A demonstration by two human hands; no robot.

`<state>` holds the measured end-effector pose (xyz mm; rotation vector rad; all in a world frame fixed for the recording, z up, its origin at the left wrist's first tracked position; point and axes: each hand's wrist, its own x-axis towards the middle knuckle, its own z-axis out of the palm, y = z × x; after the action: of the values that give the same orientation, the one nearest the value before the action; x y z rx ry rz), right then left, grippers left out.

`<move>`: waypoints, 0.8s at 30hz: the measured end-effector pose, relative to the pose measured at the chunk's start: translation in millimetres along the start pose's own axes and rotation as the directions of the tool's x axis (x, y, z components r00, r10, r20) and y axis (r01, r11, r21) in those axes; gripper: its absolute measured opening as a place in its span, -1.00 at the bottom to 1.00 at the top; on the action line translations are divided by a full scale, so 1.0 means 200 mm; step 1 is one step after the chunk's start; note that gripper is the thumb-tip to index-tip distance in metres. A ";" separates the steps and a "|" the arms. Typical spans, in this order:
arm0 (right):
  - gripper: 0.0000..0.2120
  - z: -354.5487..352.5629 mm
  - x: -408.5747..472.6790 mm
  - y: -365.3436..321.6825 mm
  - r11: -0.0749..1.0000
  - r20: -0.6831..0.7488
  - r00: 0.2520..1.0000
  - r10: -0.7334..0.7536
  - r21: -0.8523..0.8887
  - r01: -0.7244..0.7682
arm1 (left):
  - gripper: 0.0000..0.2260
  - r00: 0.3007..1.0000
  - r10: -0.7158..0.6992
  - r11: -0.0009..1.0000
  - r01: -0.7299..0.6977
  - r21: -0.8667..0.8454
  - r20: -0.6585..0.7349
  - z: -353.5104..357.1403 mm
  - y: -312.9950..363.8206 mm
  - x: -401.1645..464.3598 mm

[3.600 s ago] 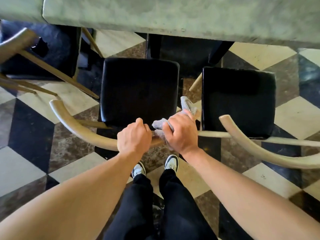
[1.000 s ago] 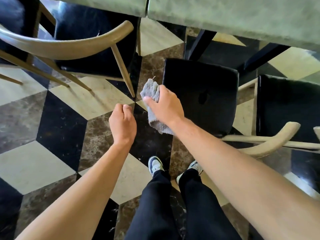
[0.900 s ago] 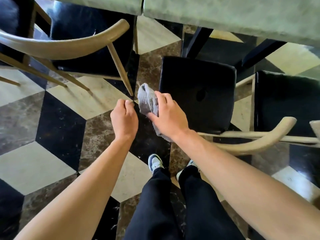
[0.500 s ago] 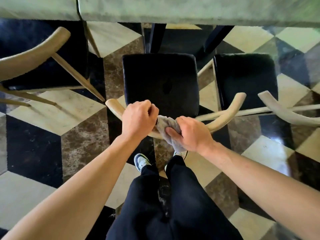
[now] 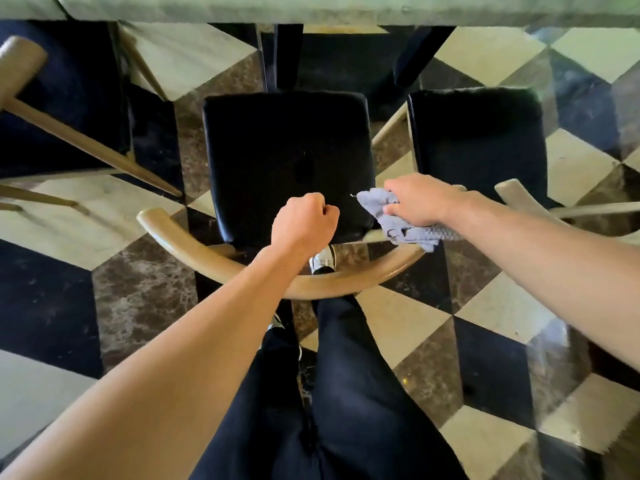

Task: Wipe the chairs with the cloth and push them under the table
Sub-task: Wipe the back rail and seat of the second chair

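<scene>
The right hand [image 5: 420,200], gripping the cloth [image 5: 403,221], has moved from the middle of the chair's [image 5: 287,157] backrest to its right end, while the left hand [image 5: 304,221] hangs fisted and empty (wiping apparently continues; chair not yet under the table [image 5: 311,8]).

Checkered marble floor [image 5: 62,296], black trousers [image 5: 363,410], sneakers [image 5: 323,261].

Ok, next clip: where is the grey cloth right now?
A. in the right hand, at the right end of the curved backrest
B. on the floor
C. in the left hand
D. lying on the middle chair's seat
A: the right hand holds the grey cloth against the right end of the curved backrest.
</scene>
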<state>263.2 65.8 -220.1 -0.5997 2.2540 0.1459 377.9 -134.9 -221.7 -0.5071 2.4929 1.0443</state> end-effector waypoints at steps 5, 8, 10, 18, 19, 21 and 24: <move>-0.81 -0.08 0.21 -0.06 0.970 0.199 0.971 -0.131 -0.178 0.168 | -0.77 0.991 -0.067 0.994 0.057 0.092 0.117 0.11 0.05 0.26; -0.79 -0.05 0.23 -0.11 0.890 0.592 0.802 -0.078 -0.321 0.323 | -0.74 0.915 -0.171 0.982 0.127 0.143 0.366 0.17 0.04 0.41; -0.84 0.02 0.25 -0.11 0.845 0.767 0.641 0.003 -0.345 0.408 | -0.66 0.852 -0.225 0.972 0.161 0.172 0.472 0.22 0.03 0.49; -0.73 0.33 0.62 -0.11 0.792 0.892 0.354 0.279 -0.423 0.441 | -0.70 0.790 -0.328 0.934 0.354 0.050 0.518 0.36 -0.10 0.66; -0.71 0.38 0.67 -0.11 0.785 0.892 0.353 0.283 -0.427 0.449 | -0.75 0.794 -0.337 0.931 0.363 0.050 0.507 0.37 -0.14 0.68; -0.64 0.45 0.73 -0.09 0.756 0.870 0.441 0.222 -0.439 0.486 | -0.78 0.802 -0.343 0.926 0.375 0.035 0.489 0.39 -0.18 0.72; -0.69 0.54 0.77 -0.06 0.771 0.821 0.561 0.109 -0.425 0.474 | -0.78 0.797 -0.354 0.917 0.398 0.015 0.490 0.41 -0.24 0.75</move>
<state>252.3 28.0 -404.9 -0.8873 1.1506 0.8949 289.3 -133.9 -374.7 -0.6449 1.8147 0.9760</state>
